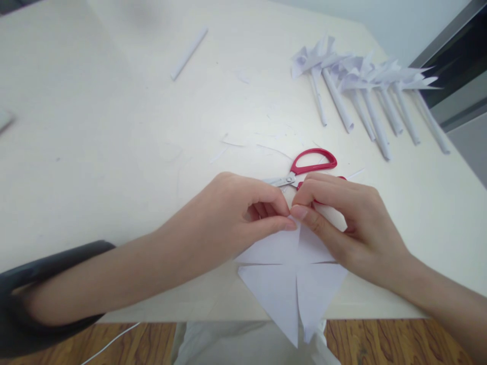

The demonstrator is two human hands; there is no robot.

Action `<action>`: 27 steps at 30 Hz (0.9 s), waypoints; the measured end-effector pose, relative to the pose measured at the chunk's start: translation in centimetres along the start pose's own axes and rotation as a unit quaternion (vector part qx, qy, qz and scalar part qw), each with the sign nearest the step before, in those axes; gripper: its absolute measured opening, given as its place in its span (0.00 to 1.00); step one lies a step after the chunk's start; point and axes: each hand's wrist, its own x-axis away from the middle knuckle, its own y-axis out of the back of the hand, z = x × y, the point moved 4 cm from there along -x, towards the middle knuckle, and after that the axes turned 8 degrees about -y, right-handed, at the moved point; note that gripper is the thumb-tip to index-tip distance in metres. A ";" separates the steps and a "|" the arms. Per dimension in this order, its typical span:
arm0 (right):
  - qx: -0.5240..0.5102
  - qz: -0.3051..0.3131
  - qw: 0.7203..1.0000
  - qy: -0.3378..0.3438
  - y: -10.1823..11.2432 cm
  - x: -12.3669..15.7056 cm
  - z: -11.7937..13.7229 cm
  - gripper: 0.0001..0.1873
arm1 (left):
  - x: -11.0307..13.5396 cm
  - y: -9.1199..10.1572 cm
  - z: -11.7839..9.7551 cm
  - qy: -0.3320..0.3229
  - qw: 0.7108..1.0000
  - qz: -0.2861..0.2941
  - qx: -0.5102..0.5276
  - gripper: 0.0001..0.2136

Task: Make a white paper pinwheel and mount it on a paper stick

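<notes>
A white paper square (289, 284) with cuts running in from its corners lies at the near table edge, its lower flaps hanging past the edge. My left hand (236, 213) and my right hand (350, 223) meet over its top part. Both hands pinch the paper's upper flaps, thumbs and forefingers pressed together at the middle. Red-handled scissors (304, 167) lie on the table just behind my fingers, partly hidden by my right hand.
Several finished white paper pinwheels on rolled paper sticks (361, 91) lie in a row at the back right. A single rolled paper stick (189, 52) lies at the back centre. Thin paper scraps (232, 143) dot the white table (95, 142). Wooden floor shows below the edge.
</notes>
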 end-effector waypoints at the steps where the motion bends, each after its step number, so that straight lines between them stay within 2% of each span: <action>1: -0.001 0.000 1.000 -0.005 0.0 0.0 0.0 0.10 | 0.0 0.0 0.0 0.003 1.000 0.001 0.002 0.08; 8: -0.006 0.017 0.999 -0.040 0.4 -0.1 -0.6 0.11 | 0.2 0.1 0.5 0.037 0.999 -0.018 0.031 0.08; 12: -0.019 0.022 0.999 -0.045 0.7 -0.2 -0.7 0.07 | 0.4 0.0 0.9 0.041 0.998 -0.008 0.049 0.09; 16: -0.003 0.008 0.999 -0.045 0.7 -0.1 -0.5 0.06 | 0.3 0.2 0.6 0.027 0.998 -0.020 0.047 0.08; 21: 0.020 -0.013 0.999 -0.039 0.6 0.0 -0.3 0.07 | 0.2 0.2 0.1 0.055 0.995 -0.013 0.086 0.05; 24: -0.011 0.005 0.999 -0.033 0.6 0.0 -0.3 0.07 | 0.3 0.2 0.1 0.046 0.992 -0.015 0.118 0.04; 27: -0.110 0.052 0.992 -0.037 0.7 0.3 -0.5 0.04 | 0.4 -0.1 0.1 0.062 0.977 0.003 0.204 0.04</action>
